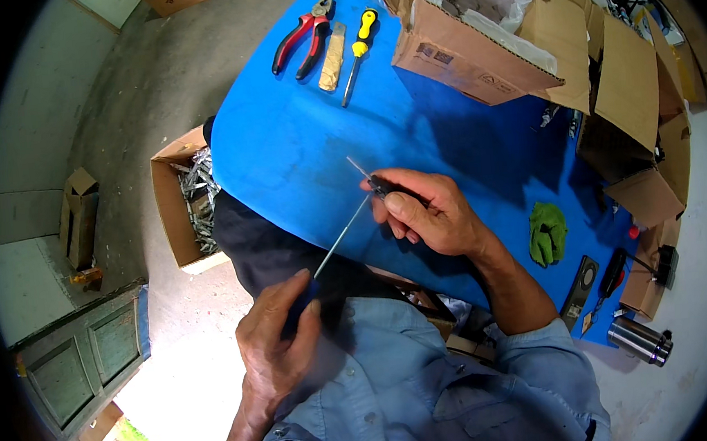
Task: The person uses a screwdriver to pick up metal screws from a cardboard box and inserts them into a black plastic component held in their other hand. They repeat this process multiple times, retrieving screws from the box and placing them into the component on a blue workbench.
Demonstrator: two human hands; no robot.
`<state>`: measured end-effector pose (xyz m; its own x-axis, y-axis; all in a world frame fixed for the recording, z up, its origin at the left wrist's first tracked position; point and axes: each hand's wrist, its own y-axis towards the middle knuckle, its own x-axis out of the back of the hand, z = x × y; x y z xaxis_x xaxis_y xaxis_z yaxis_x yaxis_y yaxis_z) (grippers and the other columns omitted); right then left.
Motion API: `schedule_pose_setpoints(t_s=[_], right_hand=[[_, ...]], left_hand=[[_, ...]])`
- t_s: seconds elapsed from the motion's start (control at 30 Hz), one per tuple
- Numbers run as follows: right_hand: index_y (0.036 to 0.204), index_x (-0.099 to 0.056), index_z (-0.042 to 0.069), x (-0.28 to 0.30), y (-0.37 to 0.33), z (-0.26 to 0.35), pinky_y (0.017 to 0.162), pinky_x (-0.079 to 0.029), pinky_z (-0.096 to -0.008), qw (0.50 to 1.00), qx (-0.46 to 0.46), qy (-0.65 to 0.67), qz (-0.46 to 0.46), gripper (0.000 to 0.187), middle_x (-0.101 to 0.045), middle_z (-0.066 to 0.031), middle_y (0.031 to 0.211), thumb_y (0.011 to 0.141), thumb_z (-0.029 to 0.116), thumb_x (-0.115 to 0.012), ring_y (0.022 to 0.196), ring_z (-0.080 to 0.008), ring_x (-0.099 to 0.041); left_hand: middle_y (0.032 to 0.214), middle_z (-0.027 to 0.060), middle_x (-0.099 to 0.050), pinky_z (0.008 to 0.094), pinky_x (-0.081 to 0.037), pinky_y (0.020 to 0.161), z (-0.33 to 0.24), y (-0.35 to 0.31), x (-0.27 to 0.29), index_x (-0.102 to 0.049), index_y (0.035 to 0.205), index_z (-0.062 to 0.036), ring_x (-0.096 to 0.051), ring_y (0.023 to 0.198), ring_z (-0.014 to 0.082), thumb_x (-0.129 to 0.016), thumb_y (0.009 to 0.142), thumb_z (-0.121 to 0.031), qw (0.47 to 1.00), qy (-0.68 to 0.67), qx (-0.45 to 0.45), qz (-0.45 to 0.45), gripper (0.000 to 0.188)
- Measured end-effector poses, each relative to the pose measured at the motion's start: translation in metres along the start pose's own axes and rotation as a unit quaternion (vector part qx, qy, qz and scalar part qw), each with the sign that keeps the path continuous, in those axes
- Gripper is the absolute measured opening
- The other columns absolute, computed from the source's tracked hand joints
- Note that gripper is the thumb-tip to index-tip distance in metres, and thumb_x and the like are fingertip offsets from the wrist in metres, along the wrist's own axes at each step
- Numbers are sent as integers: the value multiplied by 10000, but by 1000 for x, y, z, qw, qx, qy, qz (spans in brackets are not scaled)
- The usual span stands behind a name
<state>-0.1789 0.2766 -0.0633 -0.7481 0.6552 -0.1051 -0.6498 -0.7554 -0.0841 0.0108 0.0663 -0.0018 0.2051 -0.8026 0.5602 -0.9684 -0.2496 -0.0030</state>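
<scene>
My left hand (273, 337) is closed around the dark blue handle of a screwdriver (340, 239). Its long thin shaft slants up and to the right, and the tip meets a small dark piece (380, 187) pinched in my right hand (439, 213). From that piece a thin metal strip or rod (357, 168) sticks out to the upper left; fingers cover the rest, so its kind is unclear. Both hands are above the near edge of the blue-covered table (291, 151).
Red-black pliers (305, 37), a tape-wrapped tool (332, 56) and a yellow screwdriver (362, 48) lie at the far side. Cardboard boxes (474, 64) stand far right; a green cloth (548, 233) and steel flask (641, 340) lie right. Left, a carton (171, 209) holds metal parts.
</scene>
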Motion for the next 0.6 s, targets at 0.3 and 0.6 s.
schedule_pose_setpoints(t_s=[0.3,0.6], right_hand=[[1307,-596,-83,-1,0,3,608,-501,-249,1000,-8,-4,4,345,-684,-74,912,1071,160,-534,682,-87,-586],[1318,-594,-81,-2,1,4,616,-506,-258,1000,-7,-17,1,354,-683,-69,892,1060,157,-549,679,-89,-581]], left_hand=[[1057,215,-735,346,-580,820,0,1,0,-692,1229,39,-748,931,303,-727,844,70,1000,0,4,1,388],[1054,216,-735,341,-579,819,-1,1,3,-691,1227,43,-747,930,300,-714,853,60,999,-11,38,10,375]])
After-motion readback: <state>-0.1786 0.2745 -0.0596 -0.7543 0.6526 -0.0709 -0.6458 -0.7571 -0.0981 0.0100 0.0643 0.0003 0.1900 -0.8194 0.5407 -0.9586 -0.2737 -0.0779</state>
